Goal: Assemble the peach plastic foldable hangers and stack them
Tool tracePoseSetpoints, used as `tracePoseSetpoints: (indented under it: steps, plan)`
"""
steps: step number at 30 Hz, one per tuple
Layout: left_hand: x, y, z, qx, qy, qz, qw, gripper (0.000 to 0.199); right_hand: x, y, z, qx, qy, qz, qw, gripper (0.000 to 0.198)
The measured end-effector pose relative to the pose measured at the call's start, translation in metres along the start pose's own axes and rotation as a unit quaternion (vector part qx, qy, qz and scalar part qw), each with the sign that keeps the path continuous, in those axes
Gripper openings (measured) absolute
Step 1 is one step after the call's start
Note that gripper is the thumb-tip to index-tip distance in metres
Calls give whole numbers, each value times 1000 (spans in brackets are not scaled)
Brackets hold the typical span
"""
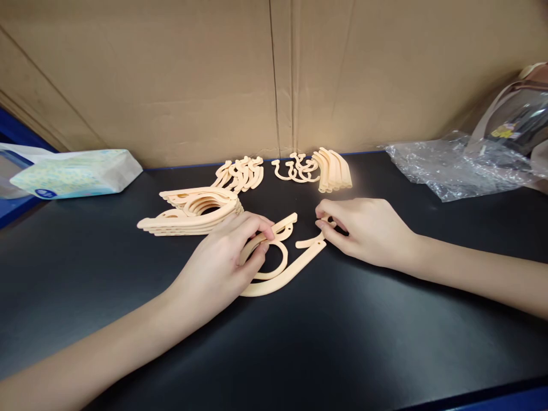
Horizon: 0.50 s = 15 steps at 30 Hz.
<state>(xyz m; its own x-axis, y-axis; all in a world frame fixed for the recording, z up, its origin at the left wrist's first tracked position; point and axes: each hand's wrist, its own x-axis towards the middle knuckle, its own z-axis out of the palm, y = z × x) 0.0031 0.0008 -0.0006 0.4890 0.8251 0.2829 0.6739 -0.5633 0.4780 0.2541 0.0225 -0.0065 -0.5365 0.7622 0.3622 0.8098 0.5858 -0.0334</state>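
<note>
Peach-coloured plastic parts that look like folding clothes hangers lie on a black table. My left hand (237, 245) is closed on the upper arm of a hanger body (285, 278), which has a ring in its middle and a long curved lower arm. Close to that lower arm's far right end, my right hand (357, 228) pinches a small curved plastic piece (305, 243). Its tip nearly meets the arm's end; whether they touch I cannot tell. Fingers hide part of both pieces. Left of my left hand sits a stack of similar hanger bodies (192, 214).
Behind are a pile of small curved parts (244, 173), several loose hooks (299, 170) and a bundle of curved arms (334, 170). A tissue pack (79, 174) lies at the left. Crumpled clear plastic (449, 165) and a transparent bag (518, 117) are at the right. Cardboard (192, 80) walls the back.
</note>
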Motion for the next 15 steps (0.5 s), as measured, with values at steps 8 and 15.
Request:
tracePoseSetpoints:
  steps: [8, 15]
  plan:
    - [0, 0, 0, -25, -9, -5, 1000, 11, 3, 4, 0, 68, 13, -118, 991, 13]
    - [0, 2, -1, 15, -10, 27, 999, 15, 3, 7, 2, 94, 17, -129, 987, 19]
